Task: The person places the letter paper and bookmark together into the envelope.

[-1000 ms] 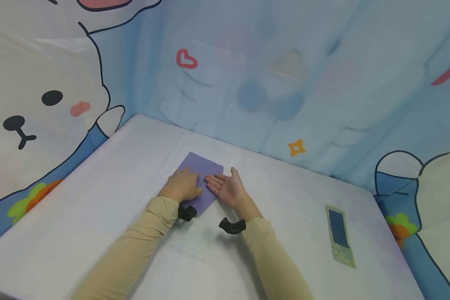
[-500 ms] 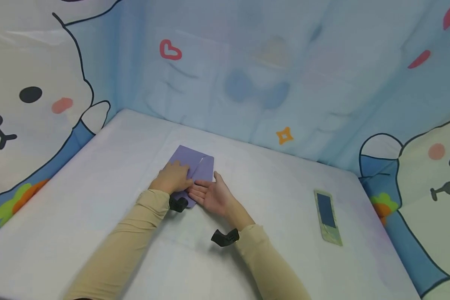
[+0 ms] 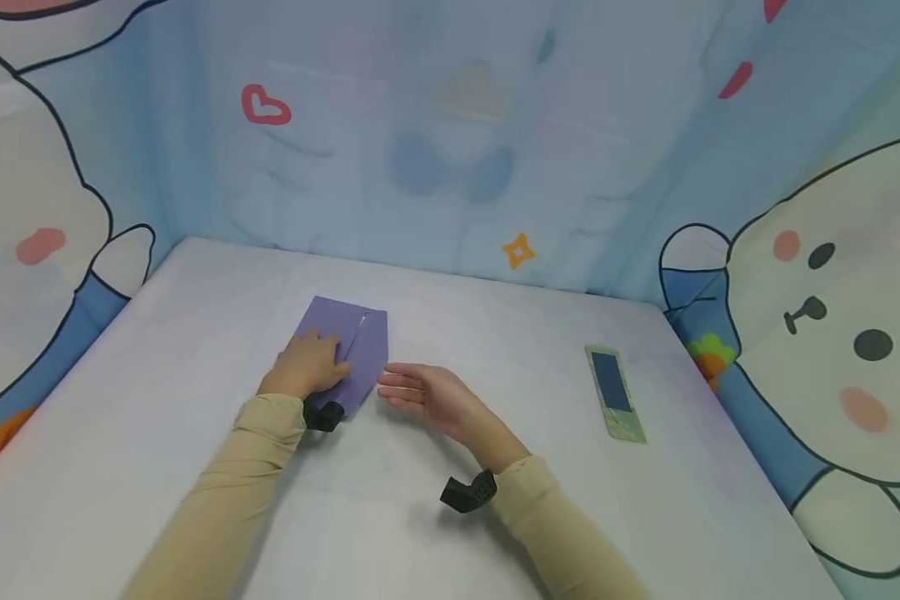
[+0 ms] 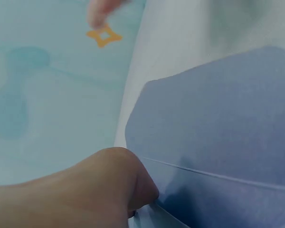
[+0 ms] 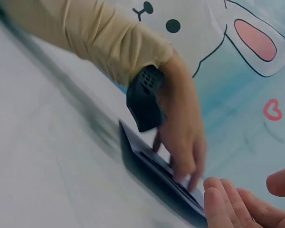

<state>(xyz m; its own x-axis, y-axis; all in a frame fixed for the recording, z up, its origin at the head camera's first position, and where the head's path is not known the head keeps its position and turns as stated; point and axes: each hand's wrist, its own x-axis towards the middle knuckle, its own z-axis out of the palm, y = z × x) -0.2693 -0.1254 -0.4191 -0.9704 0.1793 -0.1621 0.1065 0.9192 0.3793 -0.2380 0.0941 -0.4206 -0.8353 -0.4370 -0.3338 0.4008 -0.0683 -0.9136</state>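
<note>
A purple envelope (image 3: pixel 366 354) lies on the white table with a crease and a thin pale gap running along its right part. My left hand (image 3: pixel 306 364) rests on its left part, fingers spread over the paper. Close up in the left wrist view, the left thumb (image 4: pixel 118 175) touches the envelope (image 4: pixel 218 123) beside the crease. Just right of the envelope, my right hand (image 3: pixel 435 398) hovers with straight fingers and holds nothing. The right wrist view shows the left hand (image 5: pixel 183 133) pressing on the envelope from above, its fingertips partly hidden.
To the right on the table (image 3: pixel 450 533) lies a narrow pale green flat item (image 3: pixel 615 393) with a dark blue rectangle; its kind is unclear. A printed cloth curtain (image 3: pixel 330 208) stands behind the table and along both sides. Each wrist wears a black camera mount (image 3: pixel 468 492).
The right hand passed low over the envelope and now has drawn off its right edge. A crease line with a gap has appeared on the paper. The head view has turned right.
</note>
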